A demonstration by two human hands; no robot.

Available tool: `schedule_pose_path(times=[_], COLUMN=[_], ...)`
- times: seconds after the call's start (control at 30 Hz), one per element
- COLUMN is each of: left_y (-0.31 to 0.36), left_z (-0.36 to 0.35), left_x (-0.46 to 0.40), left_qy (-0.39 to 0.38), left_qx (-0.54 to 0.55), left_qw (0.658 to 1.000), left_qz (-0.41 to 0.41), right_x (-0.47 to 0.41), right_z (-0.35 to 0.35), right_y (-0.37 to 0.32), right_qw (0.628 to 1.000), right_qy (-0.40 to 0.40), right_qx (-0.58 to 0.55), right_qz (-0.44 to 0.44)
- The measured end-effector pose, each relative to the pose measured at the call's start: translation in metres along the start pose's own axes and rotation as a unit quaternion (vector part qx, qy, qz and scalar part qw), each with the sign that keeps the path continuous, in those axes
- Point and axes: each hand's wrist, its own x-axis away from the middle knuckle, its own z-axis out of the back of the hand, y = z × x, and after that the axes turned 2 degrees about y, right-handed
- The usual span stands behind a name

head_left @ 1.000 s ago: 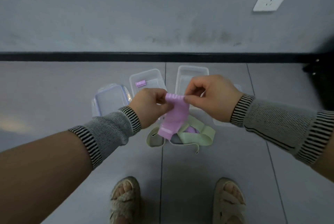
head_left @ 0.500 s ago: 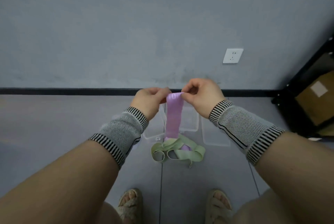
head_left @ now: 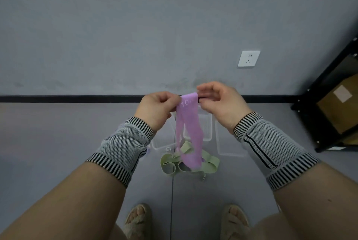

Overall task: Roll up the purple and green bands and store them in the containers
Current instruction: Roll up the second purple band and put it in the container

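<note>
Between your two raised hands hangs the purple band, its top edge pinched on either side. Your left hand curls its fingers round the left corner, and your right hand nips the right corner between thumb and forefinger, with the other fingers loosely bent. White print near the band's top reads partly as "10"; the rest is lost in a fold. The band's lower end dangles in front of the green bands on the floor, so you cannot tell whether purple touches green there. A sliver of something purple shows among the green loops, too covered to identify.

Behind the hanging band sit clear containers, faint against the grey floor; your hands, wrists and the band hide much of them, and how many there are is hard to judge. Your patterned sleeves cover both wrists. A wall socket sits on the wall, and a black shelf is cut off at the right edge. Your sandalled feet are cropped at the bottom.
</note>
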Motion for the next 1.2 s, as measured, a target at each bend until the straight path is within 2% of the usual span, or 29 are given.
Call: schedule_pose_path(times=[0.27,0.5,0.77,0.97,1.03,1.2], left_y=[0.009,0.009,0.014,0.018,0.017,0.01], left_z=[-0.006,-0.001,0.004,0.005,0.003,-0.001], left_x=[-0.005,-0.007,-0.006,-0.003,-0.003,-0.007], left_qy=[-0.04,-0.039,-0.043,-0.058,-0.057,-0.052], left_qx=[0.019,0.018,0.041,0.089,0.078,-0.012], left_qw=[0.999,0.999,0.998,0.994,0.995,0.998], left_qz=[-0.006,-0.019,-0.021,0.036,0.038,-0.022], right_x=[-0.013,-0.013,-0.009,-0.007,-0.006,-0.006], right_z=[-0.006,-0.01,-0.01,-0.006,-0.005,-0.005], right_y=[0.006,0.005,0.0,-0.005,-0.006,-0.007], right_qw=[0.995,0.995,0.998,0.999,1.0,0.999], right_qy=[0.033,-0.005,0.001,0.014,0.012,0.027], right_qx=[-0.057,-0.046,-0.028,-0.03,-0.025,-0.018], right_qz=[-0.077,-0.087,-0.054,-0.014,-0.008,0.005])
